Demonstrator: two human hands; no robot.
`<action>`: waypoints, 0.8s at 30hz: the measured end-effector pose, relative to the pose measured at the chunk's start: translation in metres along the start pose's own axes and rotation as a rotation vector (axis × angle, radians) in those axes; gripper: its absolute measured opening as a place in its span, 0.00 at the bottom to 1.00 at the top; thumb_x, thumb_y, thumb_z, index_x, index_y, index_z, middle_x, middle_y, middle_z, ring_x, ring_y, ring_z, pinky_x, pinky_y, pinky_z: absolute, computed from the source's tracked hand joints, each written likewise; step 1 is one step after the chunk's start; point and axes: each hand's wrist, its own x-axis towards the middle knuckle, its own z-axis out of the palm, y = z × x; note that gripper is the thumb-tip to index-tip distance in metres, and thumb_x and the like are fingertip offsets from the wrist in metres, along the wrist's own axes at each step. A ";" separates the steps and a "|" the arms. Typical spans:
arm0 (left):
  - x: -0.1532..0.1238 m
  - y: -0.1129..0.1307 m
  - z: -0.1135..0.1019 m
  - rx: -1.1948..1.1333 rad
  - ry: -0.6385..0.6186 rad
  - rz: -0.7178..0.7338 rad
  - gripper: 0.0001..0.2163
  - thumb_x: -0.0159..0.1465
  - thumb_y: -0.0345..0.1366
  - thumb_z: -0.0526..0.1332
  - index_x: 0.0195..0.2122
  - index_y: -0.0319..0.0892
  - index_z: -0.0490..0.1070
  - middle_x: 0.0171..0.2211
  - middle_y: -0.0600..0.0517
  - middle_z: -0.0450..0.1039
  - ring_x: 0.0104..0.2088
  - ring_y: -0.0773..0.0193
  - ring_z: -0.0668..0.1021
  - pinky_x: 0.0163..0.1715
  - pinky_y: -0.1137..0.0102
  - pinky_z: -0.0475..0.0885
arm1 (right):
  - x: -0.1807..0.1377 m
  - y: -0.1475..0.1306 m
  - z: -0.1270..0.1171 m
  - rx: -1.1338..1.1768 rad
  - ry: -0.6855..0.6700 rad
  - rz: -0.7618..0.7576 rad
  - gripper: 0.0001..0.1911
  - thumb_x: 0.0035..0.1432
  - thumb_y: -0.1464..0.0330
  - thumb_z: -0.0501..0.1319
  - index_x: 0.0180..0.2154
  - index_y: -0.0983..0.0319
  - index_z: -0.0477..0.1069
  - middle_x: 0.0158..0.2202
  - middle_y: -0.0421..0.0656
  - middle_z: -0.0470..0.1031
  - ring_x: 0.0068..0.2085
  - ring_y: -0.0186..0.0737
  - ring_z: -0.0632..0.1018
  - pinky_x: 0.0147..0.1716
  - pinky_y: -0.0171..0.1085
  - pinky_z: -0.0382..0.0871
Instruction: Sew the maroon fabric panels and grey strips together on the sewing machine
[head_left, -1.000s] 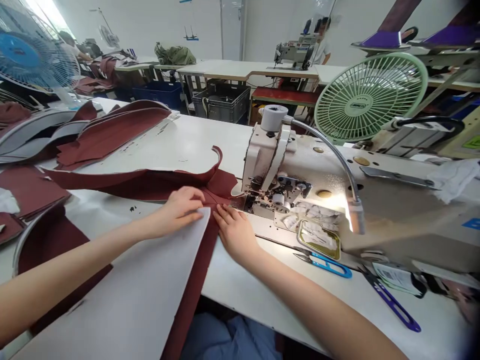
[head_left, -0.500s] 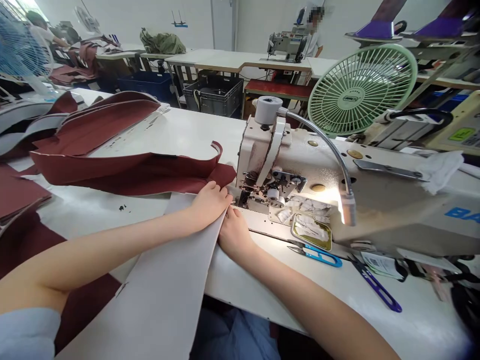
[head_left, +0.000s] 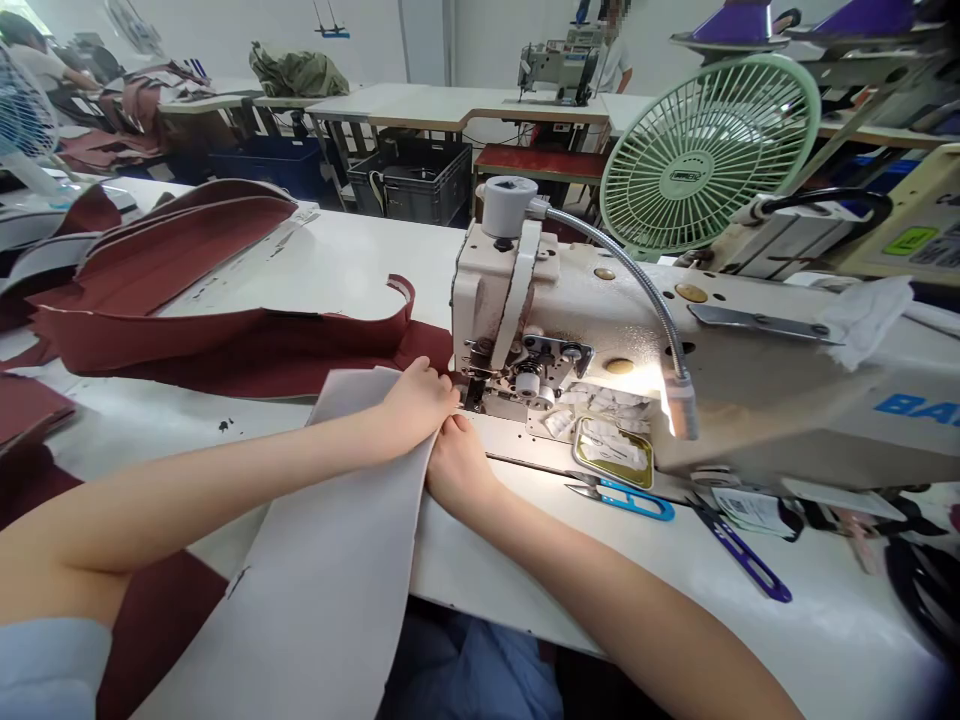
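Observation:
A long fabric panel with its pale grey side up (head_left: 322, 540) runs from my lap over the table edge to the sewing machine (head_left: 517, 300). My left hand (head_left: 418, 408) lies on top of it, fingers curled at its far edge close beside the presser foot (head_left: 475, 388). Just nearer to me, my right hand (head_left: 463, 465) grips the panel's right edge, its thumb near my left fingers. Behind my left hand, a maroon fabric piece (head_left: 225, 352) stretches leftward from the needle area. The fingertips' exact hold is partly hidden.
Blue thread snips (head_left: 634, 500) and purple thread snips (head_left: 742, 550) lie at right, near a small tin tray (head_left: 613, 452). A lit gooseneck lamp (head_left: 679, 405) hangs over the machine bed. Behind stands a green fan (head_left: 697, 160). More maroon pieces (head_left: 180, 250) lie at left.
The camera view has shifted, so the scene sits slightly further left and higher. Both hands and the grey panel are a little closer to the presser foot; the maroon piece's curled end has moved left.

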 end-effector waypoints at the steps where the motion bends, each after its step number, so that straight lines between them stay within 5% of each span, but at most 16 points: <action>1: 0.003 -0.002 0.000 0.046 -0.011 -0.011 0.07 0.58 0.21 0.57 0.29 0.36 0.72 0.30 0.41 0.72 0.36 0.50 0.74 0.41 0.56 0.59 | 0.000 0.000 -0.001 -0.006 -0.002 0.001 0.11 0.58 0.76 0.56 0.38 0.67 0.78 0.35 0.52 0.77 0.41 0.49 0.71 0.38 0.44 0.61; 6: 0.000 -0.031 0.007 0.112 0.111 0.043 0.12 0.70 0.32 0.49 0.40 0.39 0.72 0.41 0.43 0.75 0.45 0.52 0.70 0.46 0.56 0.58 | -0.004 0.000 -0.011 -0.021 -0.013 -0.017 0.12 0.60 0.74 0.56 0.40 0.68 0.77 0.41 0.55 0.77 0.50 0.54 0.70 0.39 0.45 0.62; 11: -0.023 -0.051 0.025 -0.193 0.294 -0.067 0.12 0.69 0.33 0.51 0.49 0.45 0.70 0.51 0.52 0.73 0.46 0.58 0.70 0.45 0.61 0.61 | -0.006 0.001 -0.018 -0.049 0.023 -0.017 0.15 0.64 0.72 0.54 0.47 0.68 0.75 0.53 0.59 0.72 0.59 0.59 0.64 0.42 0.47 0.63; 18: -0.036 -0.046 0.029 -0.209 0.272 0.089 0.14 0.70 0.35 0.50 0.48 0.47 0.74 0.50 0.52 0.75 0.50 0.56 0.71 0.51 0.57 0.61 | -0.014 -0.001 -0.028 -0.043 -0.062 -0.023 0.13 0.61 0.75 0.55 0.43 0.68 0.76 0.44 0.58 0.76 0.50 0.53 0.69 0.38 0.44 0.62; 24: -0.039 -0.032 0.045 -0.229 0.395 0.088 0.14 0.71 0.33 0.50 0.50 0.45 0.73 0.52 0.51 0.74 0.55 0.56 0.69 0.54 0.56 0.59 | -0.030 -0.001 -0.035 -0.095 -0.122 -0.040 0.12 0.60 0.75 0.55 0.41 0.69 0.75 0.43 0.59 0.75 0.50 0.55 0.68 0.37 0.44 0.61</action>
